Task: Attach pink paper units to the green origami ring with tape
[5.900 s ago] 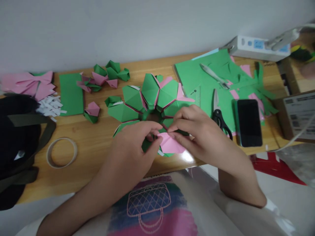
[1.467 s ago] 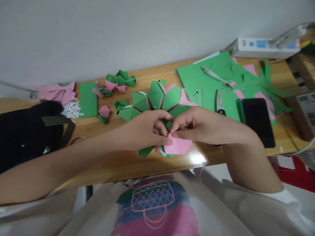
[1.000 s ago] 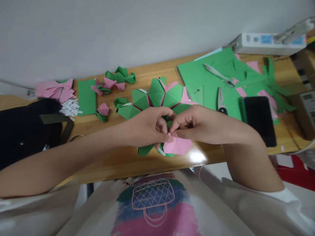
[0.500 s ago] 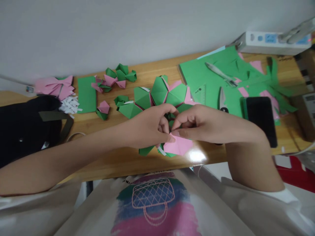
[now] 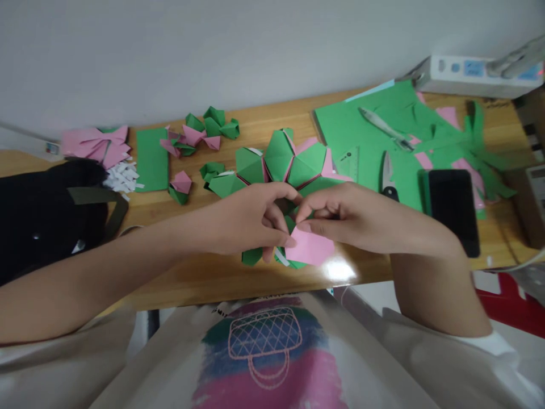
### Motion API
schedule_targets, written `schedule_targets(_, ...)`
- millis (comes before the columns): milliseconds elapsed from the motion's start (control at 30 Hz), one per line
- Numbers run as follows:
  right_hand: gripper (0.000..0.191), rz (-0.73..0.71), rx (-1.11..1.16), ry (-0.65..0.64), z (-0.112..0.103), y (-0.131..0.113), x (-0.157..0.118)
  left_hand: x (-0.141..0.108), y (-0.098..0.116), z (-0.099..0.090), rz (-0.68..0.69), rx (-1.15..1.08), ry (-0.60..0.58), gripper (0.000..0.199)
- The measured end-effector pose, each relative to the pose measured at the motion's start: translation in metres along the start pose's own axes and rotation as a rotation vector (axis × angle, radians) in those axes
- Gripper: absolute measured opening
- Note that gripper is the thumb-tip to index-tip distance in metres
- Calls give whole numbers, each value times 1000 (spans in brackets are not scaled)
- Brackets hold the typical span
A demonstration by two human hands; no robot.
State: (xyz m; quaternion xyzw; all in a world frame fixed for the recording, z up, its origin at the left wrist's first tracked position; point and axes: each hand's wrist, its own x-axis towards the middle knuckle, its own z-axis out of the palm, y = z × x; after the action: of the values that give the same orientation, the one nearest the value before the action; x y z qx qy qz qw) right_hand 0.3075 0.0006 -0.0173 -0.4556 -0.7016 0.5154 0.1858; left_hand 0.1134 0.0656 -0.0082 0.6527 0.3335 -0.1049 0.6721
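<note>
A folded paper model (image 5: 279,159) of green and pink units lies on the wooden table, partly covered by both hands. At its near side sits a pink paper piece (image 5: 311,247). My left hand (image 5: 259,218) pinches the left edge of that pink piece between thumb and fingers. My right hand (image 5: 336,216) has its thumb on the top corner of the same piece, its fingers curled behind. The two sets of fingertips almost meet. How the pink piece joins the green units beneath is hidden by the fingers. A white strip (image 5: 281,257) shows just left of it.
Small folded units (image 5: 200,133), a green paper stack (image 5: 152,159), pink pieces (image 5: 96,145) and white scraps (image 5: 122,177) lie left. A black bag (image 5: 46,216) is nearer. On the right are green sheets (image 5: 370,130), a pen (image 5: 385,128), scissors (image 5: 387,170), a phone (image 5: 452,210) and a power strip (image 5: 451,76).
The left fingers have shifted slightly left and lower along the pink piece's edge, baring a little more green beneath. The right hand keeps its hold. The whole view has shifted slightly.
</note>
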Motion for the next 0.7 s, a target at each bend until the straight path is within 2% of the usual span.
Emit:
schedule_targets(133, 19, 9, 6, -14, 0, 0, 0, -1, 0, -1, -9, 25, -11, 44)
schedule_targets(300, 18, 29, -4, -14, -2, 0, 0, 0, 2, 4, 47, 35, 4, 27)
schedule_targets(567, 16, 59, -47, -89, -4, -1, 0, -1, 5, 7, 41, -1, 38, 35)
schedule_targets(700, 15, 4, -10, -84, -3, 0, 1, 1, 6, 8, 35, 9, 24, 30)
